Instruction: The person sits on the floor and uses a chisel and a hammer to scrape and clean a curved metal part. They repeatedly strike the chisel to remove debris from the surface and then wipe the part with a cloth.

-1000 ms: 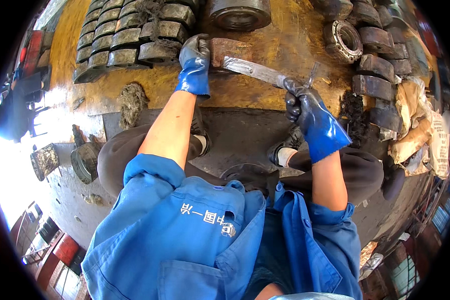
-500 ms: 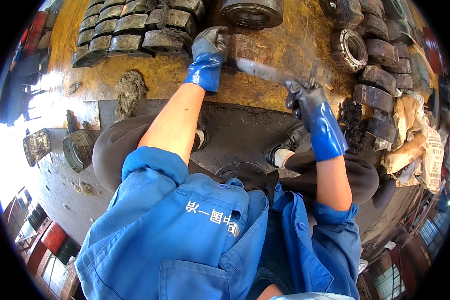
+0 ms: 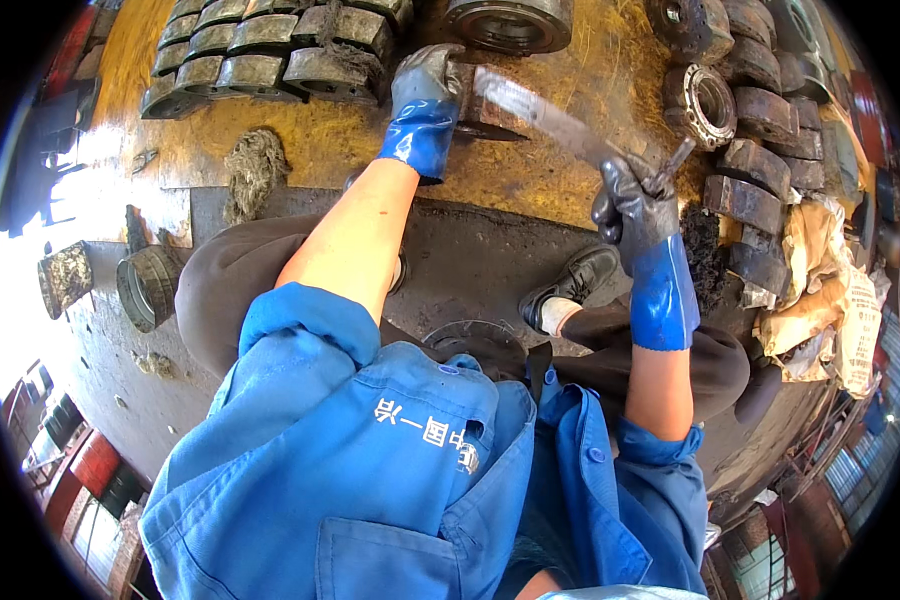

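Note:
My left hand (image 3: pixel 426 82), in a blue and grey rubber glove, grips the left end of a dark curved metal block (image 3: pixel 488 131) on the yellow-brown worktop (image 3: pixel 560 185). Much of that block lies behind the blade, so its full shape is hard to make out. In my gloved right hand (image 3: pixel 642 205) is a long flat metal blade (image 3: pixel 540 115), its fingers closed round the near end. The blade slants up and left across the block, its tip close to my left hand. Whether blade and block touch, I cannot tell.
Rows of dark metal blocks (image 3: pixel 255 75) stand at the far left. A thick ring (image 3: pixel 510 25) lies at the far middle, a bolted ring (image 3: pixel 705 103) and stacked blocks (image 3: pixel 750 200) to the right. A fibre wad (image 3: pixel 257 170) and torn paper sacks (image 3: pixel 820 290) flank my legs.
My right hand has shifted slightly right and nearer to me, and the blade's tip has risen away over the block. My left hand keeps its hold, the block now tilted differently.

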Action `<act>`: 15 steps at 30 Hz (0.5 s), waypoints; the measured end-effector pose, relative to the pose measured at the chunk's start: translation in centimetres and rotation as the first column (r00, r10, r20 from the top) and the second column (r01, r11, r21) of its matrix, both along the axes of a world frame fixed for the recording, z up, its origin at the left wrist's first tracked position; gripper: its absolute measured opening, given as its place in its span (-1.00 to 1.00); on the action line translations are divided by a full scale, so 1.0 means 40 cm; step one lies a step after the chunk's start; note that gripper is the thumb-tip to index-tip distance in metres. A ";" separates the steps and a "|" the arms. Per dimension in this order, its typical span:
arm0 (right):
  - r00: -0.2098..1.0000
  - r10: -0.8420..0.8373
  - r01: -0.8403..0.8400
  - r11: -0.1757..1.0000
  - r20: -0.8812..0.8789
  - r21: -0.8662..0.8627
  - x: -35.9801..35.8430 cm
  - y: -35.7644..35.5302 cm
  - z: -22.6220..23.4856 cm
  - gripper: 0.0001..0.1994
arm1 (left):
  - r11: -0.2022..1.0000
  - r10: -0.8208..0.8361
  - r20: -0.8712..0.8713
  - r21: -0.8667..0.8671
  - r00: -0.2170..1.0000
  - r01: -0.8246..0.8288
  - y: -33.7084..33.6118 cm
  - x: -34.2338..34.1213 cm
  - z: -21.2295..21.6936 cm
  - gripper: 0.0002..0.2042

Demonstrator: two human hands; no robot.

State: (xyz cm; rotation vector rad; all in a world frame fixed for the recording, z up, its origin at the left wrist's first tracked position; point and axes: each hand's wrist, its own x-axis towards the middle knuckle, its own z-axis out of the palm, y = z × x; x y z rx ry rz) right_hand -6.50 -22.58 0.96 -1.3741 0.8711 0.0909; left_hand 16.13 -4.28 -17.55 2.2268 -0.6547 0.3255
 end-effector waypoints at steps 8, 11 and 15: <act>0.995 0.006 -0.025 0.984 -0.102 -0.177 0.043 0.052 0.037 -0.82 | 1.000 -0.002 0.036 -0.013 0.999 0.003 0.003 0.007 -0.009 -0.72; 0.977 -0.213 0.211 0.974 0.013 0.083 0.037 0.046 -0.006 -0.82 | 0.999 0.004 -0.025 -0.035 1.000 -0.005 0.005 0.007 0.005 -0.71; 0.956 -0.215 0.110 0.893 0.199 0.437 -0.008 0.022 -0.129 -0.78 | 0.998 0.021 -0.062 -0.057 0.998 -0.025 0.051 0.047 -0.032 -0.73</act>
